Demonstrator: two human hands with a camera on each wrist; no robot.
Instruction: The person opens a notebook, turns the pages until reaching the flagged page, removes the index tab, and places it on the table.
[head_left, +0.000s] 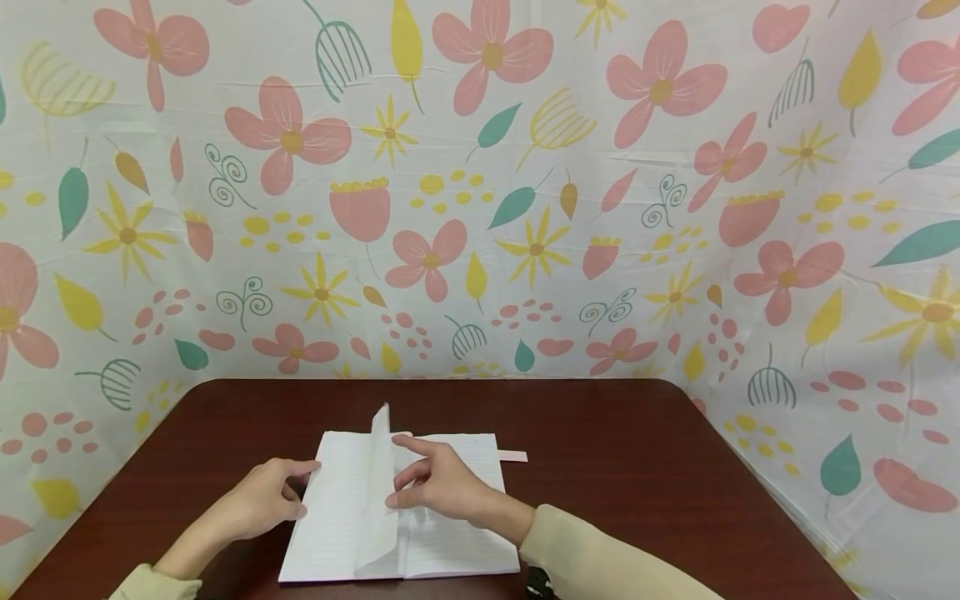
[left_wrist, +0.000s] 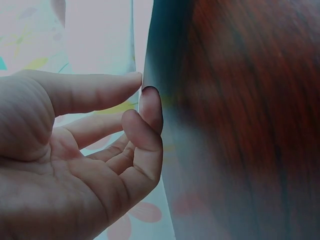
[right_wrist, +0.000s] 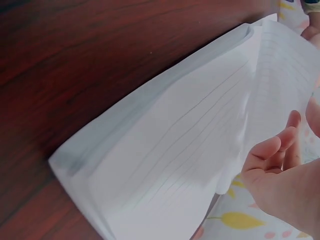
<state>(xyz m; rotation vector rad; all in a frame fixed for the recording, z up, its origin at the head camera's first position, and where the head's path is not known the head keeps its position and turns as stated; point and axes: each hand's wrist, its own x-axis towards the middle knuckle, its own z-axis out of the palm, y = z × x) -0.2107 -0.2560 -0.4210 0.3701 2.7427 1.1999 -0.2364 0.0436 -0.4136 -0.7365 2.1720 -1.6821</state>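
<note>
An open lined notebook (head_left: 453, 550) lies on the dark wooden table. One of its pages (head_left: 378, 508) stands raised near the spine, leaning and curving to the left. Against this page are the fingertips of my right hand (head_left: 450, 487), index finger stretched out and the other fingers loosely bent. In the right wrist view the bent fingers (right_wrist: 267, 152) overlap the raised page (right_wrist: 285, 65). My left hand (head_left: 258, 500) rests at the notebook's left edge, thumb and index fingertips apart along it. The left wrist view shows the thumb (left_wrist: 100, 92) touching that edge.
A pale strip (head_left: 513, 456) sticks out from the notebook's right side. The reddish-brown table (head_left: 637, 467) extends around the notebook. A flower-printed cloth (head_left: 450, 167) hangs behind and beside the table. A small black object (head_left: 538, 582) sits by the right sleeve (head_left: 592, 554).
</note>
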